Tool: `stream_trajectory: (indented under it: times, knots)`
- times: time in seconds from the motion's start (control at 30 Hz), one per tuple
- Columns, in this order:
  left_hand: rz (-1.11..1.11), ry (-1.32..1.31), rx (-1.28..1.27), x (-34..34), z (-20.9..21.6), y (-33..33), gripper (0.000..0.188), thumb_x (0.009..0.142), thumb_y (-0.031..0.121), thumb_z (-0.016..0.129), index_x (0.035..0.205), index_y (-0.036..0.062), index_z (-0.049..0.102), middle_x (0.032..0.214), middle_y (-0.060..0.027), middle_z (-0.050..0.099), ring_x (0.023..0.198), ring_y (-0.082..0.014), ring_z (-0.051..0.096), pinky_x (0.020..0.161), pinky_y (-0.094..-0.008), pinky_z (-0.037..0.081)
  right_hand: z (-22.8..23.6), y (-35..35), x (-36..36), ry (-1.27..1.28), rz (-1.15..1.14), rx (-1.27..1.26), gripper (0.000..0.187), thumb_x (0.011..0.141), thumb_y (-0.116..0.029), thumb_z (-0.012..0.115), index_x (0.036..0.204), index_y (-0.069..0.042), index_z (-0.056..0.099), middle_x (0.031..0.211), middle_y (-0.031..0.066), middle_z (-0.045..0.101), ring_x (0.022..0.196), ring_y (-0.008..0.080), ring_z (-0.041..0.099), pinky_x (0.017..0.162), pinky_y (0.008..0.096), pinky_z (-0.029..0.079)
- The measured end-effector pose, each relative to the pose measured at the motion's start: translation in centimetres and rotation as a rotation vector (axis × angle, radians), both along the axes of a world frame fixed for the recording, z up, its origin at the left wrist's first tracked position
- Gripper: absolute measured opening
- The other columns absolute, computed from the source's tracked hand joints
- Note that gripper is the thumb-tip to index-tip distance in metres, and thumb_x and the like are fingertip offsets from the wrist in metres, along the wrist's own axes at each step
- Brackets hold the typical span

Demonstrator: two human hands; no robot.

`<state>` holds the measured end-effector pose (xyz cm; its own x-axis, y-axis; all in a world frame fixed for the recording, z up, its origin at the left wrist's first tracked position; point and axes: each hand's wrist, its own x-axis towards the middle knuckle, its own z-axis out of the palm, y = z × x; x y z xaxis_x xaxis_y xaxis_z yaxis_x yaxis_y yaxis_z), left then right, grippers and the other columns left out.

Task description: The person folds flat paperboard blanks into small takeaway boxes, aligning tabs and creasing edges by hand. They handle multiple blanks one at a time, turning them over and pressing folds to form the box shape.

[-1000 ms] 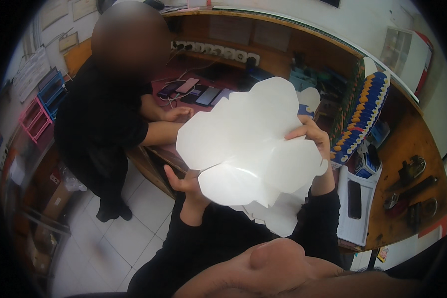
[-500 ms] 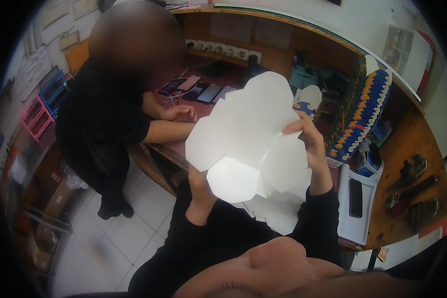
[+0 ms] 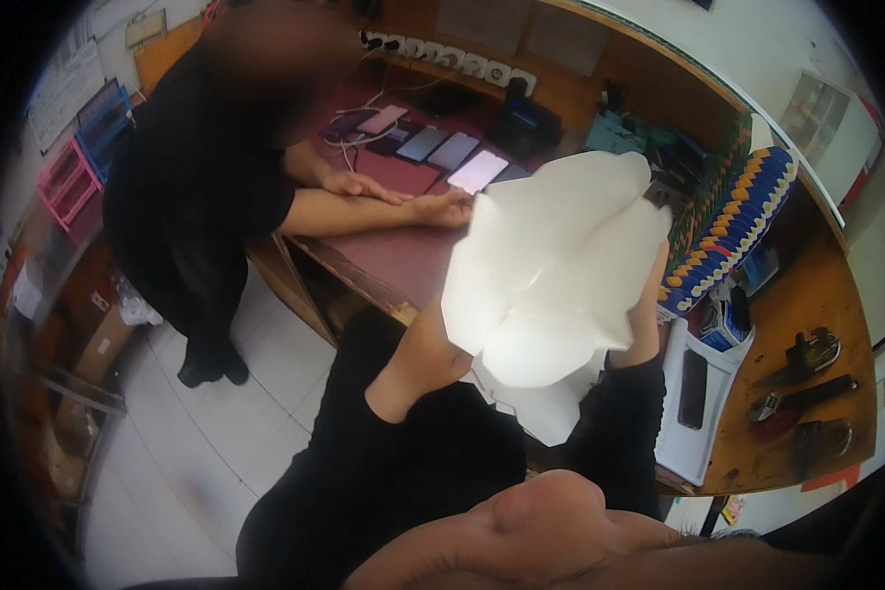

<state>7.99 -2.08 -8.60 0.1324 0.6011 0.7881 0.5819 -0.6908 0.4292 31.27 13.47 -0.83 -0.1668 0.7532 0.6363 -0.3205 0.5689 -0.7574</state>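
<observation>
A large white card box blank (image 3: 551, 261) with rounded flaps is held over my lap at the table's edge, its plain side facing me. The flaps rise in a cupped shape around its middle. My left hand (image 3: 431, 349) grips it from the lower left, with the fingers hidden behind the card. At its right side, my right hand (image 3: 649, 310) holds it as well. Those fingers too are mostly covered by the card.
A stack of blue and yellow printed cartons (image 3: 728, 241) stands to the right. Nearer are a white tray (image 3: 677, 442) with a dark phone (image 3: 693, 390) and several metal tools (image 3: 806, 398). A co-worker's hand (image 3: 442, 208) rests beside a lit phone (image 3: 479, 172), left of the blank.
The blank has shifted to the right in view and its flaps are more drawn up. My right fingers have gone from its front edge to behind it. The co-worker's arm reaches farther right.
</observation>
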Motion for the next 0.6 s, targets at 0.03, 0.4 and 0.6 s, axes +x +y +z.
stream_trajectory:
  times: [0.03, 0.4, 0.6]
  knots:
    - [-0.044, 0.031, -0.036, -0.3, 0.0, 0.1, 0.054, 0.079, 0.002, 0.077, 0.131, -0.0002, 0.062, 0.131, -0.0228, 0.061, 0.123, -0.0411, 0.059, 0.101, -0.0449, 0.050, -0.2, 0.3, 0.3, 0.018, 0.017, -0.132, 0.042, 0.089, 0.009, 0.070, 0.128, -0.004, 0.062, 0.107, 0.0063, 0.072, 0.093, 0.0144, 0.071, 0.084, 0.0271, 0.057]
    - [-0.322, -0.257, 0.168, -3.8, 2.3, 1.7, 0.041, 0.084, -0.006, 0.065, 0.122, 0.0079, 0.071, 0.129, -0.0195, 0.061, 0.111, -0.0279, 0.066, 0.099, -0.0355, 0.052, -0.3, -2.5, -2.3, -0.163, 0.321, -0.318, 0.037, 0.092, 0.011, 0.063, 0.126, -0.003, 0.057, 0.113, 0.0060, 0.069, 0.103, 0.0120, 0.067, 0.088, 0.0262, 0.056]
    - [-0.108, 0.128, 0.033, -4.7, 2.5, 0.0, 0.035, 0.074, -0.012, 0.071, 0.101, 0.0085, 0.080, 0.122, -0.0199, 0.065, 0.106, -0.0322, 0.069, 0.090, -0.0333, 0.055, 0.4, -3.9, -3.1, -0.144, 0.325, -0.371, 0.035, 0.095, 0.012, 0.056, 0.127, -0.001, 0.056, 0.118, 0.0086, 0.067, 0.108, 0.0146, 0.066, 0.094, 0.0276, 0.053]
